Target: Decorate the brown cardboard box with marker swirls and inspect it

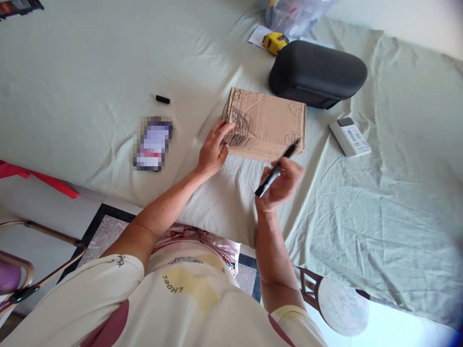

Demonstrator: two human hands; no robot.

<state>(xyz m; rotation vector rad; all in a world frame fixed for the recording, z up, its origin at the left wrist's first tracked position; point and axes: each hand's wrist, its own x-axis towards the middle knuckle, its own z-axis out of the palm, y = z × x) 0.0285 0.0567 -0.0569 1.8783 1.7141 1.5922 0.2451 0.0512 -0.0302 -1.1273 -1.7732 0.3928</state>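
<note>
A brown cardboard box [269, 121] with black scribbled drawings lies on a pale green sheet [90, 82]. My left hand [212, 150] rests against the box's near left corner, fingers curled onto its side. My right hand [281, 185] is closed round a black marker [277, 168], whose tip points up at the box's near right edge. The marker's black cap [162, 99] lies apart on the sheet, to the left of the box.
A phone [153, 143] lies left of the box. Behind the box sit a black oval case [317, 73], a yellow tape measure [274, 42] and a clear plastic bag [294, 14]. A white device [349, 137] lies to the right. Chairs stand at the near edge.
</note>
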